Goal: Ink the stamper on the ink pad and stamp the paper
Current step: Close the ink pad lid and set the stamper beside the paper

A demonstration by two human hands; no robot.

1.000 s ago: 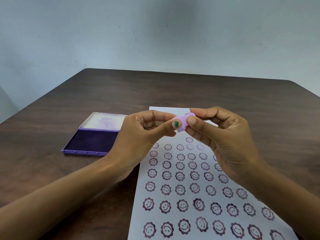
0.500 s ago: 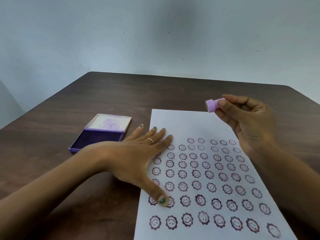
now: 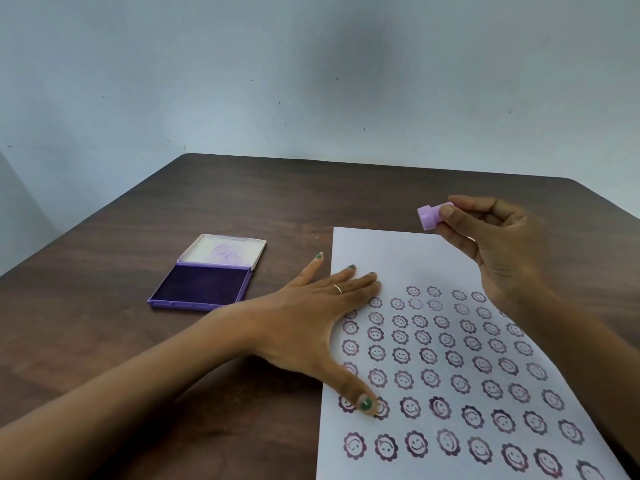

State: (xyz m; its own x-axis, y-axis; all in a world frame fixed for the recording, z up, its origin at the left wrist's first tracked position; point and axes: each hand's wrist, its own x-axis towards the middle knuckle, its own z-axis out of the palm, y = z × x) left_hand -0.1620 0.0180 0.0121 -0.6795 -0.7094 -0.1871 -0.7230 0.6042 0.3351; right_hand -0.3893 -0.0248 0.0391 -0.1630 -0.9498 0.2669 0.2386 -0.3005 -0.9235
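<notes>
A small lilac stamper (image 3: 430,216) is pinched in the fingertips of my right hand (image 3: 498,251), held in the air above the paper's far right corner with its face turned left. The white paper (image 3: 398,258) lies on the table, covered in several rows of purple smiling-flower stamps; its far strip is blank. My left hand (image 3: 311,323) lies flat with fingers spread on the paper's left edge, thumb on a stamp lower down. The purple ink pad (image 3: 202,287) sits open to the left of the paper, its pale lid (image 3: 225,251) folded back.
The dark wooden table (image 3: 138,341) stretches left and beyond the paper. A pale blue-grey wall (image 3: 311,81) rises behind its far edge. Both my forearms reach in from the bottom of the frame.
A second ago both hands held the stamper together over the paper. My left hand has let go and dropped flat onto the paper's left edge; my right hand carried the stamper right and further away.
</notes>
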